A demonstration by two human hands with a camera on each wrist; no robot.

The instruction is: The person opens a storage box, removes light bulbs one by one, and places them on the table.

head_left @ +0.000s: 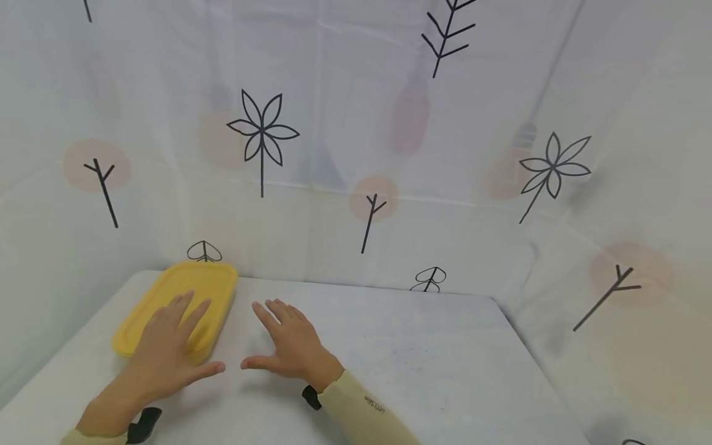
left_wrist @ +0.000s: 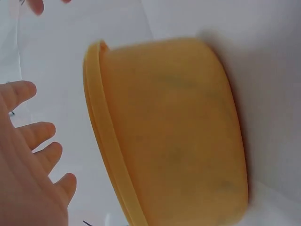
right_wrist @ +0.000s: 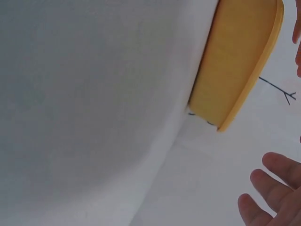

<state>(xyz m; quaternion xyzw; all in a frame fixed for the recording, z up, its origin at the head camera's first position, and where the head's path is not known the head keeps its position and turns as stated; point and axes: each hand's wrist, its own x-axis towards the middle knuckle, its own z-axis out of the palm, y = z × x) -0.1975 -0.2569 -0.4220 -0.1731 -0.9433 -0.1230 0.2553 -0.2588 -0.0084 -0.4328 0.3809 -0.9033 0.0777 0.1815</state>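
A yellow lidded plastic container (head_left: 206,278) stands at the left of the white table. My left hand (head_left: 164,355) hovers over its near end with fingers spread, and the left wrist view shows a gap between the fingers and the lid rim (left_wrist: 101,103). The container's side wall (left_wrist: 174,136) looks slightly see-through, with faint darker patches; what is inside is hidden. To the right of the container, my right hand (head_left: 292,343) is held above the table, fingers spread and thumb pointing left, holding nothing. In the right wrist view the container (right_wrist: 230,61) lies beyond the fingers (right_wrist: 270,186).
The white table (head_left: 434,364) extends to the right, with faint marks on its surface. Behind it and at the sides hangs a pale cloth (head_left: 322,235) printed with line-drawn flowers, twigs and pink spots. Dark bands show at both wrists.
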